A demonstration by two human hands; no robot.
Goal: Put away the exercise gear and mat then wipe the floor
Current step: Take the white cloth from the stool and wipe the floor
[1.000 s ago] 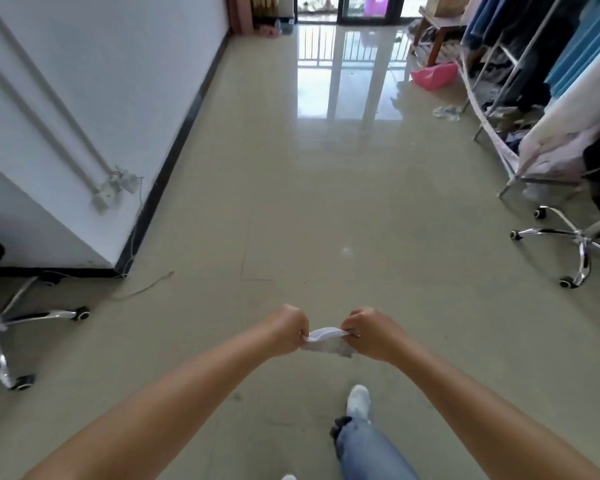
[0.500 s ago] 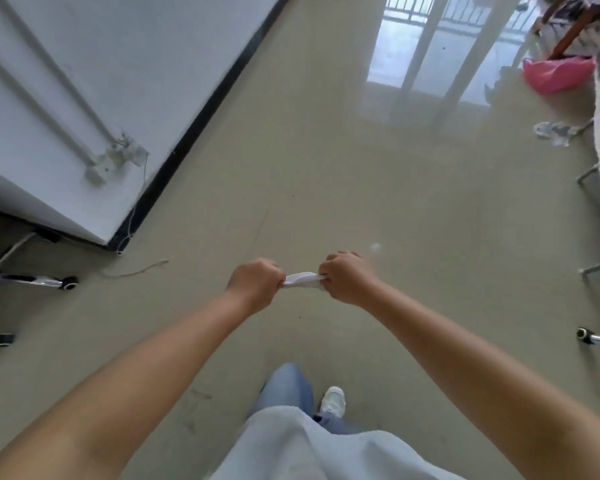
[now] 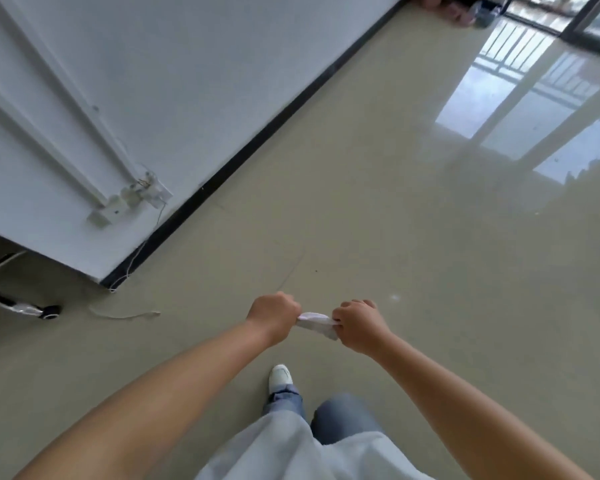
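Gripping a small white cloth (image 3: 315, 321) between both fists, I see my left hand (image 3: 275, 315) and right hand (image 3: 358, 323) hiding its ends; the fingers curl tight around it.

Both forearms bare, no sleeves in view, nothing worn on left hand (image 3: 274, 315) or right hand (image 3: 359, 325), wrists incl. Pale grey-white top (image 3: 291, 452) hangs loose at bottom centre, w/ blue denim jeans (image 3: 343, 419) just beyond its hem. One white shoe (image 3: 280, 375) pokes out past the jeans' frayed cuff, rounded toe, on the far side of the jeans from the top.
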